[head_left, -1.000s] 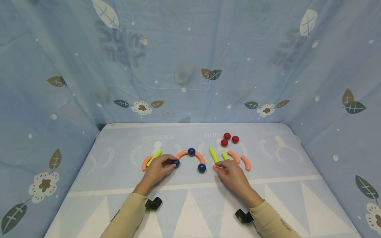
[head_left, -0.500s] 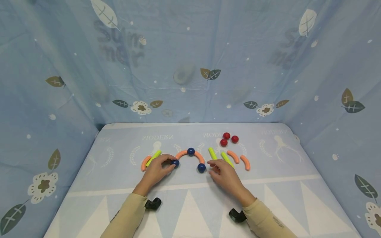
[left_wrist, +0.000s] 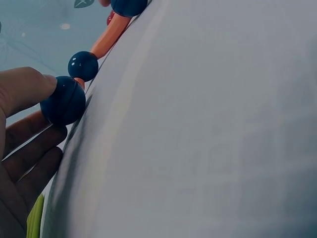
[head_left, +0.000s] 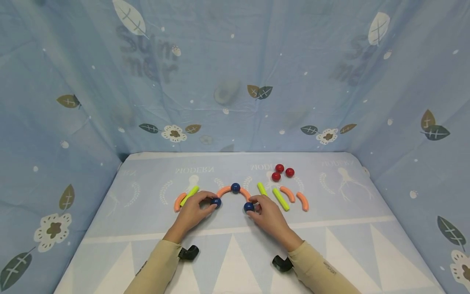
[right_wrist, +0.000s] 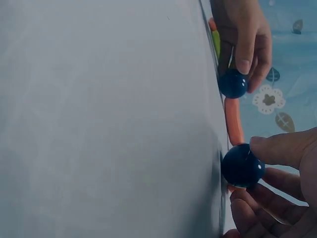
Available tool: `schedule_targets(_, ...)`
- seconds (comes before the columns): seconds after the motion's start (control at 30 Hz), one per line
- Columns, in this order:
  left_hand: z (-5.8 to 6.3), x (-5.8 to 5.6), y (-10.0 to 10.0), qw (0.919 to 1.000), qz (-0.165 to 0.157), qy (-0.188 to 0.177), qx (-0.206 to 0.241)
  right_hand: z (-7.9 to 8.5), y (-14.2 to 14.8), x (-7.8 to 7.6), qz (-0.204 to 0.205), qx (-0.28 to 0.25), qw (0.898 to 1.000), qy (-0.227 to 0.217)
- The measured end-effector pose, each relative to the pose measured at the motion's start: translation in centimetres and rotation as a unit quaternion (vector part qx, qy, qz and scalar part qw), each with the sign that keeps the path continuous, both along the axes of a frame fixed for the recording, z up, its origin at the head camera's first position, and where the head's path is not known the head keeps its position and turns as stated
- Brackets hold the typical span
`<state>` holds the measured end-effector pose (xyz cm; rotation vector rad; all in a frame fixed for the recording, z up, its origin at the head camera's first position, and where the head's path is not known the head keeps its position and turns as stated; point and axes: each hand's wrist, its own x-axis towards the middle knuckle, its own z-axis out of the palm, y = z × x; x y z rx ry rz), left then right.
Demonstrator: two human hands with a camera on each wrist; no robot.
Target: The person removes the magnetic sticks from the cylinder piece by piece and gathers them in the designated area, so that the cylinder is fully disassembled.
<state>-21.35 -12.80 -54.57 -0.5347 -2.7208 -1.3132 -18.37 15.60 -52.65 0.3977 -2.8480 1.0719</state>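
Two curved orange rods, one left (head_left: 223, 190) and one right (head_left: 245, 193), form an arch with a blue ball (head_left: 235, 188) at its top. My left hand (head_left: 192, 210) pinches the blue ball (head_left: 217, 202) at the arch's left end between thumb and fingers. At the right end, my right hand (head_left: 269, 216) has thumb and fingertips around another blue ball (head_left: 248, 207). In the right wrist view the thumb lies on that ball (right_wrist: 242, 166), and a bit of orange shows just below it. The left wrist view shows the left-held ball (left_wrist: 64, 101) close over the table.
Left of the left hand lie an orange curved rod (head_left: 179, 202) and a green stick (head_left: 191, 194). Right of the right hand are two green sticks, one partly hidden (head_left: 262, 188) and one whole (head_left: 280, 199), and two orange rods (head_left: 302, 201). Three red balls (head_left: 276, 177) sit behind them.
My right hand has moved left, from the orange rod near the green sticks to the arch's right-end blue ball. That rod no longer shows in the head view. The left hand stays put.
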Motion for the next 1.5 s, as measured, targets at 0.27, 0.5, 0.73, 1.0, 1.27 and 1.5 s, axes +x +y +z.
schedule_targets(0.27,0.2,-0.1,0.2,0.9999,0.001,0.014,0.003,0.0,-0.5,-0.2,-0.019,0.005,1.0,-0.015)
schedule_targets(0.5,1.2,-0.7,1.0,0.9999,-0.002,0.009,-0.006,-0.1,-0.6,-0.3,-0.019,0.003,1.0,-0.017)
schedule_targets(0.73,2.7,-1.8,3.0,0.999,-0.018,0.022,-0.033,-0.2,-0.5,-0.4,-0.008,-0.002,1.0,-0.017)
schedule_targets(1.0,3.6,-3.6,5.5,0.9946,-0.049,0.021,-0.089,-0.3,-0.4,-0.4,-0.003,-0.016,1.0,-0.016)
schedule_targets(1.27,4.2,-4.7,7.3,0.9857,-0.098,0.024,-0.134,-0.4,-0.5,-0.4,-0.002,-0.027,1.0,-0.013)
schedule_targets(1.5,3.7,-5.2,7.8,0.9791,-0.115,0.018,-0.167,-0.6,-0.7,-0.5,-0.001,-0.024,1.0,-0.009)
